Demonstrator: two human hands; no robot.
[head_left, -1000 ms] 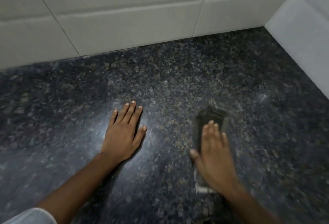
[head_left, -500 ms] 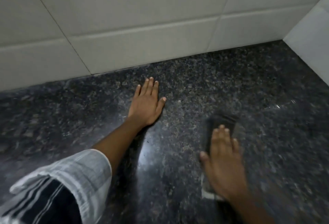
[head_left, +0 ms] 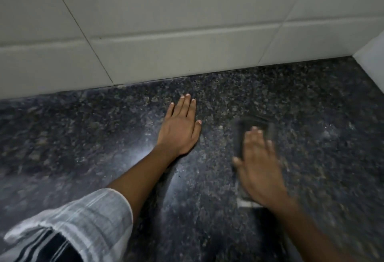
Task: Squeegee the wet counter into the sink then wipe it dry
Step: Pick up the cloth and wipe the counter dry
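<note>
A dark speckled granite counter (head_left: 104,137) fills the lower view, with a shiny patch near its middle. My left hand (head_left: 179,129) lies flat on it, fingers straight and pointing at the wall. My right hand (head_left: 257,168) presses flat on a dark folded cloth (head_left: 242,135), which shows beyond the fingertips and as a pale edge under the wrist. The right hand and cloth are blurred. No squeegee or sink is in view.
A white tiled wall (head_left: 166,33) runs along the back of the counter. A second white wall (head_left: 372,64) closes the right side, forming a corner. My striped white sleeve (head_left: 83,224) covers the lower left.
My left hand slid forward toward the back wall over the second. My right hand kept moving with the cloth under it, pushing it a little further from me.
</note>
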